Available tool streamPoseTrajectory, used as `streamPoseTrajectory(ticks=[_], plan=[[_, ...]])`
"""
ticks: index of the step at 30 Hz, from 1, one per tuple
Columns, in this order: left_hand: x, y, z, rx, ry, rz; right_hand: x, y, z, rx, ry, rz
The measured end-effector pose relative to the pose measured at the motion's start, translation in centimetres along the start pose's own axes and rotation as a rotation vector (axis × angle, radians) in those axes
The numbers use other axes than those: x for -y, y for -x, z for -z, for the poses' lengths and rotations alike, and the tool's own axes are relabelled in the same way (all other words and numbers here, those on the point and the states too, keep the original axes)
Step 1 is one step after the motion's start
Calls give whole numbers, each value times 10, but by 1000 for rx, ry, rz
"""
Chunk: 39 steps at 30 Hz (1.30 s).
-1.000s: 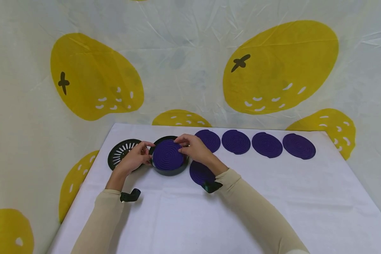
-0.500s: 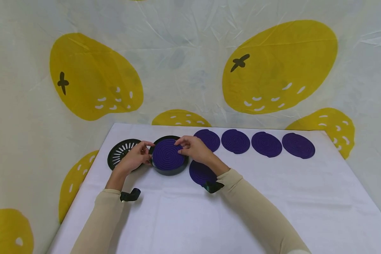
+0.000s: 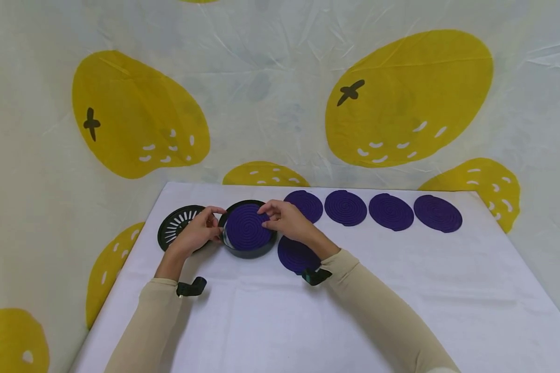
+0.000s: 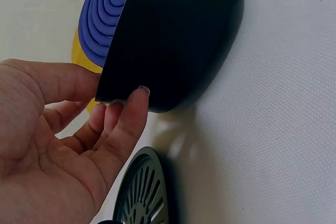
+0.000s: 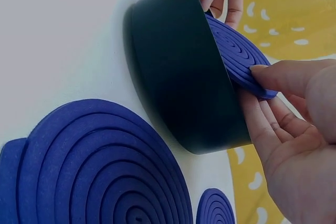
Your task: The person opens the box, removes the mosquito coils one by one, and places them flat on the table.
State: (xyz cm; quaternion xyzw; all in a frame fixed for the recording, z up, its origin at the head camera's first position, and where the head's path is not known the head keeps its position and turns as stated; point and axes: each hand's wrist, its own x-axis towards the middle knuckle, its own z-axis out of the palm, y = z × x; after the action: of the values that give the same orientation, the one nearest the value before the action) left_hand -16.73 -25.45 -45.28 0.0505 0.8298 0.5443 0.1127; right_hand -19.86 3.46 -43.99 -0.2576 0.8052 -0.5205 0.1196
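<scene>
A purple spiral mosquito coil (image 3: 248, 228) lies tilted in the mouth of a round dark mosquito-coil tin (image 3: 249, 254). My right hand (image 3: 290, 221) pinches the coil at its right edge, thumb on top and fingers beneath, as the right wrist view shows with the coil (image 5: 239, 51) partly sticking out over the rim. With my left hand (image 3: 198, 231) I hold the tin's left side; in the left wrist view, fingers and thumb grip the wall of the tin (image 4: 173, 35). The tin's inside is mostly hidden under the coil.
A dark slotted round lid (image 3: 171, 225) lies left of the tin, partly under my left hand. Another mosquito coil (image 3: 295, 254) rests below my right wrist. Several more lie in a row along the back, the rightmost coil (image 3: 438, 213) near the table's (image 3: 401, 290) far right.
The coil has shifted slightly to the right within the tin's mouth, my right hand moving with it. My left hand stays on the tin.
</scene>
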Motion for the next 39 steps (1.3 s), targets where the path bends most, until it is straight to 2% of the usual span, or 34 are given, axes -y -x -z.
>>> streamPoseTrajectory(ticks=[8, 15, 21, 25, 29, 35, 39], plan=[[1, -1, -1, -14, -10, 1, 4, 5, 1, -16, -73, -9], [-2, 1, -2, -32, -21, 7, 8, 8, 7, -65, -84, -15], [-2, 0, -1, -32, -27, 22, 9, 12, 13, -79, -175, -39], [-3, 1, 0, -29, -33, 36, 9, 15, 17, -97, -169, -44], [-11, 4, -1, -19, -33, 50, 8, 18, 22, -103, -164, -44], [-33, 15, -3, -4, -32, 51, 7, 23, 31, -115, -156, -31], [-39, 18, -2, -6, -31, 46, 6, 25, 38, -120, -159, -36]])
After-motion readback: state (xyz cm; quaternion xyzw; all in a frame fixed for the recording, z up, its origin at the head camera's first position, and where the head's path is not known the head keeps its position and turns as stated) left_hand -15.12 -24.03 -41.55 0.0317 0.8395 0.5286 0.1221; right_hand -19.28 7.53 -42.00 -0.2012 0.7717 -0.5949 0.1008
